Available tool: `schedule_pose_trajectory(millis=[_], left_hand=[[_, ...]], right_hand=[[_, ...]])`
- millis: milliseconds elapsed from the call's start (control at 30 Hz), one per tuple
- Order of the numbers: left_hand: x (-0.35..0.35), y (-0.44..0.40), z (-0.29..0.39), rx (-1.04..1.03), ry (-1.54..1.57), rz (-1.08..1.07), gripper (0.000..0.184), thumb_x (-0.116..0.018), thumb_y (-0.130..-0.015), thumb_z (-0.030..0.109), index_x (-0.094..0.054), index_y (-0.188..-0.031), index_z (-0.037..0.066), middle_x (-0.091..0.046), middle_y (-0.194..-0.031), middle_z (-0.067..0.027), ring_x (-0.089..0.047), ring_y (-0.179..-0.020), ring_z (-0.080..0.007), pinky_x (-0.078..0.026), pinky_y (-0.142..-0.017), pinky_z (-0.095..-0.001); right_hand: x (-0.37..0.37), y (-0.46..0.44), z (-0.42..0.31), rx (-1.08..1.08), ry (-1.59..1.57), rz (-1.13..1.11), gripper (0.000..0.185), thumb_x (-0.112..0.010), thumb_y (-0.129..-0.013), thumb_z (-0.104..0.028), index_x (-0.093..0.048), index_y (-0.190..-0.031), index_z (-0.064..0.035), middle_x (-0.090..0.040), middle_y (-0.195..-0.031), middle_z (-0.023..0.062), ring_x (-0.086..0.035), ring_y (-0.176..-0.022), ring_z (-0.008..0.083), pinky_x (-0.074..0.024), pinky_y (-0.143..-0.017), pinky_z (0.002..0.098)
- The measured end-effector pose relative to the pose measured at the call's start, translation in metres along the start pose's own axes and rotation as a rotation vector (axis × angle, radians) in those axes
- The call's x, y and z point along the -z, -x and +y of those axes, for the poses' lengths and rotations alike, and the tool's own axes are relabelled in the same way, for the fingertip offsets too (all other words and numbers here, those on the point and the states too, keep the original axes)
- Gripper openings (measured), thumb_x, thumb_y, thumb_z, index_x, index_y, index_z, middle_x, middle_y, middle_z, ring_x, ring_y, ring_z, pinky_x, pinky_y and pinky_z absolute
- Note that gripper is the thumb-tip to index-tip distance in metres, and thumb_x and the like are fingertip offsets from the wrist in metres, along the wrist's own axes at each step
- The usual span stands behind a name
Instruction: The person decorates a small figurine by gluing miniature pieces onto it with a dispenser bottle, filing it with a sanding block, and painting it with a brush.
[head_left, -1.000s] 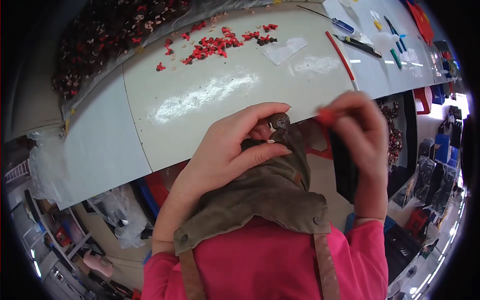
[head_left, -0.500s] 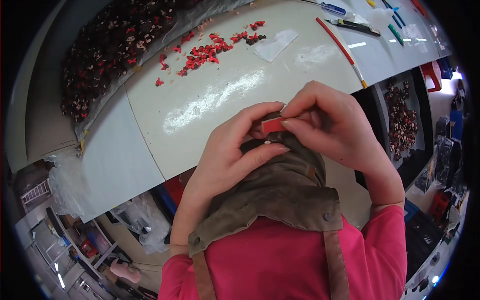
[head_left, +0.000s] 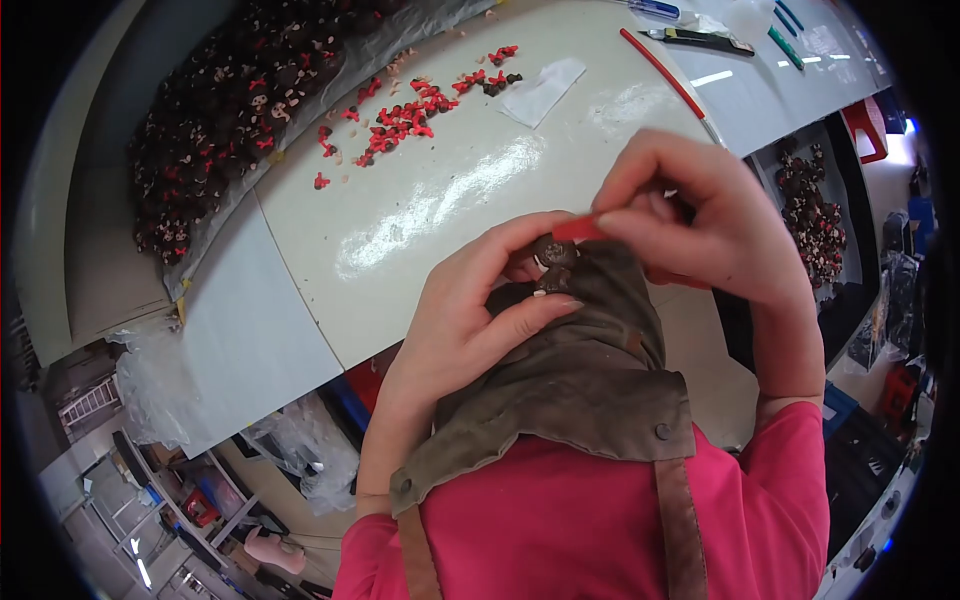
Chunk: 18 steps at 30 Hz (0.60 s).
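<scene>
My left hand [head_left: 455,315] holds a small dark brown figurine [head_left: 556,262] with pale bits between its thumb and fingers, above the brown apron [head_left: 560,395]. The thumb lies along the figurine's lower side. In my right hand [head_left: 690,220], a flat red strip [head_left: 578,229] is pinched between thumb and fingers. One end of that strip reaches toward the figurine's top; whether they touch I cannot tell. The curled fingers of my right hand are partly hidden.
Small red and brown pieces [head_left: 405,122] lie scattered on the table [head_left: 420,200], near a white cloth [head_left: 543,90]. A heap of dark figurines [head_left: 225,120] sits at the back left. A red stick [head_left: 662,72] and a craft knife [head_left: 700,41] lie right. An open drawer [head_left: 812,215] holds more pieces.
My right hand has moved up and to the right with the red strip. More of the brown figurine now shows in my left hand, which has barely moved.
</scene>
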<state>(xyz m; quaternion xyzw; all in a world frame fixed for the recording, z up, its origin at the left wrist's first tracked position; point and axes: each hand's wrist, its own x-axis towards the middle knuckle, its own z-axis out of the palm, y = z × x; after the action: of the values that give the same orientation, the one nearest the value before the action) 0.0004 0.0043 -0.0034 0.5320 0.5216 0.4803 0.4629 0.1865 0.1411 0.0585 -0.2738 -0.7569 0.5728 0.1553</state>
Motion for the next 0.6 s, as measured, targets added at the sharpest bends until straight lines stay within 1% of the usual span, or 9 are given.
schedule_pose_trajectory(millis=[33, 133, 200, 267, 300, 400, 533, 567, 600], left_hand=[[-0.001, 0.0, -0.001, -0.004, 0.005, 0.0, 0.053, -0.076, -0.08, 0.015, -0.054, -0.127, 0.004, -0.064, -0.104, -0.0075, -0.06, -0.086, -0.017, -0.049, -0.079, -0.0288], [-0.001, 0.002, -0.001, 0.003, 0.024, 0.009, 0.053, -0.076, -0.079, 0.015, -0.054, -0.127, 0.005, -0.064, -0.104, -0.0076, -0.06, -0.086, -0.0171, -0.049, -0.079, -0.0288], [0.0, 0.001, 0.002, 0.017, 0.015, 0.015, 0.054, -0.076, -0.079, 0.016, -0.054, -0.127, 0.005, -0.063, -0.104, -0.0078, -0.06, -0.086, -0.0171, -0.049, -0.079, -0.0286], [-0.001, 0.002, 0.001, 0.012, 0.014, 0.012, 0.054, -0.076, -0.079, 0.017, -0.054, -0.127, 0.005, -0.063, -0.105, -0.0079, -0.06, -0.086, -0.017, -0.05, -0.079, -0.0286], [-0.002, 0.002, -0.001, -0.003, 0.015, 0.008, 0.054, -0.076, -0.079, 0.017, -0.054, -0.127, 0.005, -0.063, -0.105, -0.0079, -0.06, -0.086, -0.017, -0.05, -0.079, -0.0286], [-0.001, 0.002, 0.0, 0.005, -0.009, 0.008, 0.054, -0.076, -0.079, 0.017, -0.054, -0.127, 0.005, -0.063, -0.107, -0.0083, -0.06, -0.086, -0.0171, -0.05, -0.079, -0.0293], [0.0, 0.001, 0.002, 0.009, -0.049, -0.011, 0.054, -0.076, -0.079, 0.016, -0.054, -0.127, 0.004, -0.063, -0.107, -0.0088, -0.061, -0.087, -0.0171, -0.051, -0.08, -0.0299], [0.0, 0.001, 0.002, 0.004, -0.013, 0.002, 0.054, -0.077, -0.079, 0.016, -0.054, -0.127, 0.004, -0.063, -0.107, -0.0088, -0.061, -0.087, -0.0171, -0.051, -0.08, -0.0299], [-0.002, 0.001, 0.002, -0.001, 0.022, 0.015, 0.054, -0.077, -0.079, 0.015, -0.054, -0.127, 0.004, -0.063, -0.107, -0.0088, -0.061, -0.088, -0.017, -0.051, -0.08, -0.0299]], right_hand=[[0.0, -0.003, 0.01, 0.19, 0.024, 0.039, 0.006, -0.065, -0.087, -0.004, -0.06, -0.09, -0.0022, -0.055, -0.073, -0.0038, -0.046, -0.054, 0.0004, -0.034, -0.049, 0.0166], [-0.005, -0.006, 0.012, 0.199, -0.09, 0.067, 0.006, -0.065, -0.087, -0.003, -0.06, -0.09, -0.0016, -0.056, -0.072, -0.0033, -0.047, -0.055, 0.0002, -0.0343, -0.048, 0.0168], [-0.011, -0.006, 0.002, 0.101, -0.087, 0.008, 0.007, -0.067, -0.085, -0.004, -0.062, -0.089, -0.0028, -0.056, -0.073, -0.0035, -0.047, -0.055, 0.0016, -0.0353, -0.05, 0.0171], [-0.02, -0.007, 0.01, 0.111, -0.017, -0.058, 0.008, -0.068, -0.084, -0.009, -0.063, -0.088, -0.004, -0.054, -0.068, -0.0036, -0.044, -0.061, 0.0033, -0.0361, -0.054, 0.0206], [-0.02, -0.005, 0.008, 0.093, 0.02, -0.088, 0.007, -0.067, -0.083, -0.008, -0.062, -0.087, -0.0044, -0.053, -0.067, -0.0025, -0.043, -0.06, 0.0041, -0.0354, -0.053, 0.0214], [-0.004, -0.001, 0.007, 0.068, 0.072, -0.138, 0.007, -0.067, -0.083, -0.007, -0.062, -0.087, -0.0041, -0.053, -0.067, -0.003, -0.043, -0.06, 0.0043, -0.0354, -0.053, 0.0214], [-0.007, -0.004, 0.004, 0.117, -0.03, -0.014, 0.008, -0.068, -0.084, -0.008, -0.062, -0.087, -0.0036, -0.054, -0.068, -0.0032, -0.044, -0.061, 0.0044, -0.0359, -0.053, 0.0212], [-0.014, -0.005, 0.008, 0.174, -0.044, 0.002, 0.009, -0.068, -0.084, -0.008, -0.063, -0.087, -0.0035, -0.054, -0.069, -0.0031, -0.045, -0.062, 0.0048, -0.0365, -0.054, 0.0213], [-0.015, -0.004, 0.008, 0.159, -0.009, -0.038, 0.009, -0.068, -0.083, -0.008, -0.063, -0.087, -0.0035, -0.055, -0.069, -0.0031, -0.045, -0.062, 0.005, -0.0367, -0.054, 0.0214]])
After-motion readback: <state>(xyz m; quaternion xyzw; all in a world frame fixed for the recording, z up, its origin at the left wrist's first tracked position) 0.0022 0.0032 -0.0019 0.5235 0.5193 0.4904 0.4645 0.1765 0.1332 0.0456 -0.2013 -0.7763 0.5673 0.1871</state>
